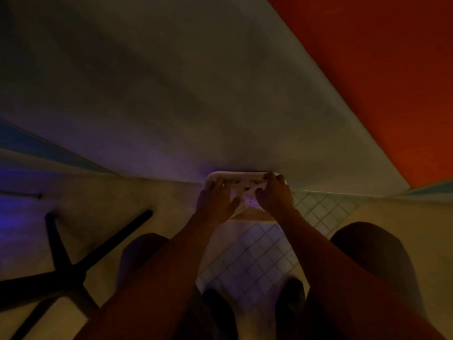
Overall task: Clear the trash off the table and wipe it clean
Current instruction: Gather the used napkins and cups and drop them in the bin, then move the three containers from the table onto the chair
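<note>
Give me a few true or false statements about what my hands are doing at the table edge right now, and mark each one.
1. Both hands are on the pale tray. True: the left hand and the right hand grip it from either side.
2. The tray sits in the middle of the table. False: it is at the near edge of the grey table, partly overhanging it.
3. A crumpled wrapper lies in the tray between the hands. True.
4. The floor below is plain carpet. False: a tiled floor shows below.
5. The right hand is holding a spray bottle. False: it grips the tray.
</note>
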### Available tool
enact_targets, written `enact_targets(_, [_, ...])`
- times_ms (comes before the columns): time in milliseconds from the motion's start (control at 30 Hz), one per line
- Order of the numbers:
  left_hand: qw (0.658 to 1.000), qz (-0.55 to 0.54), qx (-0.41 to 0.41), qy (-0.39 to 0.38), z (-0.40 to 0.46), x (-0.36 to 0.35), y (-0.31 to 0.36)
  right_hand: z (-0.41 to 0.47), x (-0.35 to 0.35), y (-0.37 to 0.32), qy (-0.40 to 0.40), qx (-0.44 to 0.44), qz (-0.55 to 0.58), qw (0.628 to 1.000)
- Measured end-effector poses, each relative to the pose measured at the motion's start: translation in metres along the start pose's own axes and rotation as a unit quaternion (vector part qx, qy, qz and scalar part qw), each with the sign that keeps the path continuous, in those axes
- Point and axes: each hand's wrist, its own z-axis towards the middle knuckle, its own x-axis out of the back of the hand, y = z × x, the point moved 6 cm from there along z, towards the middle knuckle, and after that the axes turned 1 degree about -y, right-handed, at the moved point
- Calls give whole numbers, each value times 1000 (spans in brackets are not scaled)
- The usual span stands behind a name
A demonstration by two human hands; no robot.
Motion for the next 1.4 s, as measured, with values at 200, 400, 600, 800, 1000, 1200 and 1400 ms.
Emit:
enact_targets(200, [999, -26, 5, -22, -77, 58, 25, -72, 59, -43, -70, 21, -3, 997])
enact_targets(400, [991, -136, 19, 4, -158, 159, 51, -153, 127, -109, -106, 63, -27, 992])
enact_targets(600, [982, -183, 46, -2, -234, 250, 62, -228, 183, -168, -123, 67, -1, 990])
enact_targets(800, [966, -242, 79, 32, -320, 345, 55, -312, 247, -233, -119, 123, 28, 985])
enact_targets(1000, [939, -294, 121, 131, -397, 419, 40, -376, 303, -285, -102, 186, 55, 976])
enact_targets(1200, [908, -329, 151, 211, -468, 464, 40, -422, 336, -321, -95, 271, 60, 956])
enact_targets(1400, [876, -349, 209, 260, -522, 469, 45, -457, 334, -344, -143, 347, 46, 926])
